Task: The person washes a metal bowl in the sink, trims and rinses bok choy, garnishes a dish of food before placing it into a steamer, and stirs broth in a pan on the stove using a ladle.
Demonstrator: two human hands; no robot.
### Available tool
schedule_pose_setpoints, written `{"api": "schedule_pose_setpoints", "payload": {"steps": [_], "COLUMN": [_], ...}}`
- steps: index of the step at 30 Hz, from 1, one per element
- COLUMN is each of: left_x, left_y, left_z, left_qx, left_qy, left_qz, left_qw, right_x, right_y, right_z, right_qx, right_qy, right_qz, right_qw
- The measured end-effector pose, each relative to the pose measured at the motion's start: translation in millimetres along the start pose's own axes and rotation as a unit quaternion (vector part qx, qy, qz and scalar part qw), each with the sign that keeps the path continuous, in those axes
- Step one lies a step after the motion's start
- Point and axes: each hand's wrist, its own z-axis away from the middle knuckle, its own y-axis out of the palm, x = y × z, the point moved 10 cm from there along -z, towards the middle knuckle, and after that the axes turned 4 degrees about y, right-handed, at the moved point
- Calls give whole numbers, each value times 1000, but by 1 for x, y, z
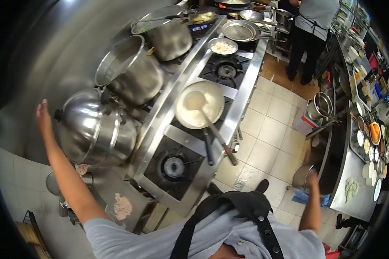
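My left hand [43,115] is raised beside the black knob of a domed metal lid [83,123], which covers a large steamer pot; its fingers are apart and hold nothing. On the other side, my right hand [312,179] hangs near a metal pot [301,178] beside the counter; it is small and blurred, so its fingers are unclear. Between the two, a pan with creamy white liquid [212,102] sits on the stove, a ladle [216,134] resting in it. The burner in front of the pan [173,167] shows no flame.
Two tall open pots [136,77] stand behind the stove's left edge. A small pan of food [223,46] and strainers [238,31] lie farther back. Another person [313,30] stands at the far end. Bowls [368,169] line the right counter [348,200].
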Motion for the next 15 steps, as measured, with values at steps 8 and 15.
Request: {"api": "schedule_pose_setpoints", "payload": {"steps": [8, 15], "left_x": [-446, -499], "left_y": [46, 124], "left_z": [527, 674], "left_qx": [618, 732], "left_qy": [207, 169], "left_qz": [422, 257], "left_qw": [630, 609], "right_x": [-251, -227], "right_y": [191, 196], "right_z": [190, 163], "right_qx": [357, 455], "right_qy": [529, 469], "right_qz": [-284, -321], "right_qw": [715, 686]}}
